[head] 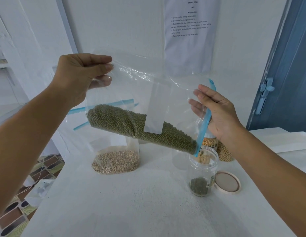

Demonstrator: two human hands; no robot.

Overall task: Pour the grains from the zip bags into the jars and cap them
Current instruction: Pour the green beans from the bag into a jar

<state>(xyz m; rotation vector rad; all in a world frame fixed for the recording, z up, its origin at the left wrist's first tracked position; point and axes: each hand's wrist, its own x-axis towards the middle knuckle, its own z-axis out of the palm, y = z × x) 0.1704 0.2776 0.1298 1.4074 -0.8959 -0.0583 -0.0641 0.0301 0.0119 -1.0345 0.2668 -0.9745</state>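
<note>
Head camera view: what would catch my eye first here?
The clear zip bag of green beans, held tilted mid-frame by the left hand and right hand, its blue zip mouth over the open jar. The jar's lid lies right of it; a bag of pale grains sits behind.

Two hands (80, 77) (217, 110), four zip bags (131, 93), three jars (202, 171), one loose lid (227, 182), one wall notice (190, 23).

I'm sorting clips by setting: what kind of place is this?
Probably a room set up for recording tasks, not a home kitchen: a printed instruction sheet taped on the bare wall, a plain white table, a blue door.
</note>
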